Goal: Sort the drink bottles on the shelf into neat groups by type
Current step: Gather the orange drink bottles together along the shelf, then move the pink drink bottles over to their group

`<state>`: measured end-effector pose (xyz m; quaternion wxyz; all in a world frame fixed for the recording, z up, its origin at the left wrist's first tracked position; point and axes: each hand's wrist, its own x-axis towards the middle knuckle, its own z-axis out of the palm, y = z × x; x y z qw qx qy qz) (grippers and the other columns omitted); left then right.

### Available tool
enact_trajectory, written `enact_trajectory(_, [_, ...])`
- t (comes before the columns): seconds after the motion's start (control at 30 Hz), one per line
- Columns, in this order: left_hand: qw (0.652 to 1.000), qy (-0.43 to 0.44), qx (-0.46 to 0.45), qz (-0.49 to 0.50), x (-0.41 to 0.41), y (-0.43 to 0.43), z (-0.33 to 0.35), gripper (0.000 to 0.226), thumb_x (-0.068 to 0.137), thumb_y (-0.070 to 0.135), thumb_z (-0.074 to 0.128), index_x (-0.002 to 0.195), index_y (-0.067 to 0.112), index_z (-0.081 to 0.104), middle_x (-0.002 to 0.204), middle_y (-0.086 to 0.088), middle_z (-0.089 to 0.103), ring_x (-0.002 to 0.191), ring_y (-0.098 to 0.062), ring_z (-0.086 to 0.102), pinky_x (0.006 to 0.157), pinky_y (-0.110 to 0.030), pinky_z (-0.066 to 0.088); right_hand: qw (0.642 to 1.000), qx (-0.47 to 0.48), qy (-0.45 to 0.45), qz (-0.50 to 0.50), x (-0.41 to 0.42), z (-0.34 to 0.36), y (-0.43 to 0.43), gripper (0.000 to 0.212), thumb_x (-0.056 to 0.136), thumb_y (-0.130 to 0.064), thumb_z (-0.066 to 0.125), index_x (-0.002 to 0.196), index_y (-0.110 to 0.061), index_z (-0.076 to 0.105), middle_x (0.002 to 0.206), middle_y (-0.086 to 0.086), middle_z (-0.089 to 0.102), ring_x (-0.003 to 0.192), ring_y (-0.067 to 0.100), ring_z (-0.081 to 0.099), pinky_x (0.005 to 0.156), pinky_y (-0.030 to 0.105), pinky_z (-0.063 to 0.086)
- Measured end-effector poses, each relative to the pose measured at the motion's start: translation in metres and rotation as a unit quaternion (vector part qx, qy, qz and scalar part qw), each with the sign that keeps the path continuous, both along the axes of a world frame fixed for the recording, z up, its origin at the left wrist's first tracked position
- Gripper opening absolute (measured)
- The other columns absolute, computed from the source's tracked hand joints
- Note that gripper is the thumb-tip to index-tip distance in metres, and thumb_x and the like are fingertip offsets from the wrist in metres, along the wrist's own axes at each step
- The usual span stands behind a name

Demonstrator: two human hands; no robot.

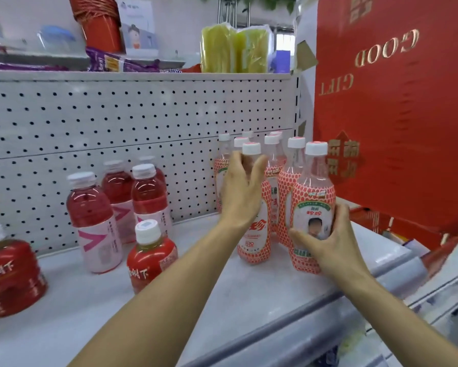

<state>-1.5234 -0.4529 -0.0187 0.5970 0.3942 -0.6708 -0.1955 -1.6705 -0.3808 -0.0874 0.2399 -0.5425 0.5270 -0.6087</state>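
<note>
My left hand [239, 192] is curled round the shoulder of a lattice-label bottle [254, 242], thumb and fingers closing just under its white cap. My right hand [328, 242] grips a second lattice-label bottle [314, 202] low on its label, with the thumb across the front and the fingers wrapped behind. Both bottles stand upright, close together, on the pale grey shelf [222, 292] beneath my hands.

Just beyond my fingers, more bottles of the same kind make a tight cluster [272, 154], white caps up. Their upper parts look clear and colourless. Behind them rises a white pegboard wall [116, 115].

Left of my left hand, near my forearm, stands a short red-label bottle [151, 252], with amber liquid showing under its white cap. Farther left and back is a group of pink-label bottles [95, 215] filled with red drink. Well off to the left edge sits another squat red-label bottle [8, 274].

Right of my right hand a tall red gift box [394, 102] with gold lettering fills that side.

Above the pegboard, an upper shelf [143, 75] carries yellow packets [233, 49], purple wrapped packs [116, 62] and a red pot [100, 25].
</note>
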Motion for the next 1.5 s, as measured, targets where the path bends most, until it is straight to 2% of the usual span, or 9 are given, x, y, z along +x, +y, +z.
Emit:
enact_trajectory(0.2, [0.999,-0.015,-0.013,0.026,-0.003,-0.005,-0.004,0.035,0.099,0.050,0.050,0.095,0.015,0.044,0.078,0.002,0.048,0.067,-0.011,0.046,0.062,-0.026,0.043,1.000,-0.003,0.003,0.016,-0.004,-0.005,-0.004,0.071,0.077,-0.014,0.081,0.123,-0.030,0.030,0.108,-0.021,0.052,0.089,-0.015,0.057,0.058,0.008,0.048])
enact_trajectory(0.3, [0.999,-0.020,-0.011,0.047,-0.005,-0.001,-0.004,0.032,0.099,0.048,0.050,0.096,0.017,0.044,0.079,0.005,0.049,0.069,-0.008,0.046,0.062,-0.017,0.041,0.999,0.004,-0.007,0.031,-0.005,-0.004,-0.002,0.073,0.077,-0.017,0.081,0.125,-0.032,0.028,0.112,-0.018,0.053,0.100,-0.006,0.056,0.078,0.017,0.049])
enact_trajectory(0.43, [0.997,-0.044,0.015,0.063,-0.007,0.008,-0.009,0.029,0.102,0.046,0.046,0.117,0.021,0.044,0.109,0.001,0.059,0.103,-0.015,0.057,0.089,-0.034,0.050,0.998,0.020,-0.008,0.055,-0.007,-0.004,0.002,0.080,0.078,-0.022,0.081,0.136,-0.031,0.027,0.133,-0.005,0.051,0.121,0.014,0.054,0.103,0.043,0.048])
enact_trajectory(0.53, [0.992,-0.063,0.086,0.062,-0.004,0.033,-0.014,0.056,0.103,0.036,0.047,0.151,0.020,0.025,0.153,-0.003,0.038,0.140,-0.019,0.037,0.116,-0.044,0.033,0.998,0.036,0.030,0.043,-0.008,-0.007,0.010,0.091,0.081,-0.025,0.079,0.148,-0.029,0.017,0.146,-0.001,0.034,0.135,0.018,0.040,0.113,0.046,0.037])
enact_trajectory(0.63, [0.991,-0.018,0.123,0.051,0.006,0.076,-0.021,0.069,0.096,0.037,0.053,0.154,0.032,0.017,0.160,0.003,0.027,0.144,-0.017,0.031,0.118,-0.048,0.030,0.998,0.024,0.054,-0.009,-0.001,-0.013,0.026,0.091,0.086,-0.019,0.073,0.154,-0.022,0.012,0.154,0.000,0.018,0.144,0.021,0.023,0.117,0.047,0.030])
enact_trajectory(0.8, [0.988,-0.004,0.102,0.112,0.043,0.155,-0.042,0.058,0.098,0.030,0.058,0.150,0.028,0.031,0.151,0.009,0.038,0.136,-0.004,0.037,0.114,-0.031,0.033,0.985,-0.146,0.094,-0.004,0.034,-0.018,0.057,0.084,0.083,-0.007,0.072,0.149,-0.016,0.021,0.154,-0.002,0.019,0.145,0.017,0.017,0.117,0.051,0.027])
enact_trajectory(0.9, [0.985,-0.099,0.074,0.122,0.076,0.191,-0.065,0.050,0.097,0.025,0.061,0.142,0.025,0.040,0.138,0.010,0.048,0.128,0.000,0.044,0.109,-0.023,0.037,0.973,-0.189,0.122,0.060,0.063,-0.013,0.072,0.080,0.085,-0.005,0.071,0.149,-0.013,0.024,0.152,-0.003,0.023,0.144,0.016,0.021,0.119,0.046,0.025])
enact_trajectory(1.17, [0.966,-0.088,0.043,0.239,0.188,0.208,-0.068,0.043,0.094,0.019,0.064,0.132,0.029,0.046,0.130,0.013,0.049,0.124,0.001,0.046,0.108,-0.023,0.037,0.953,-0.014,0.169,0.251,0.149,-0.006,0.061,0.082,0.088,-0.039,0.068,0.151,-0.030,0.018,0.153,-0.011,0.024,0.140,0.011,0.027,0.117,0.043,0.028])
enact_trajectory(1.5, [0.931,-0.003,0.159,0.329,0.309,0.117,-0.042,0.081,0.094,0.019,0.060,0.156,0.011,0.009,0.162,-0.008,0.012,0.149,-0.024,0.012,0.123,-0.041,0.013,0.986,0.029,0.045,0.158,0.230,0.004,0.029,0.054,0.089,-0.037,0.066,0.136,-0.027,0.041,0.130,0.000,0.049,0.116,0.020,0.053,0.096,0.038,0.042])
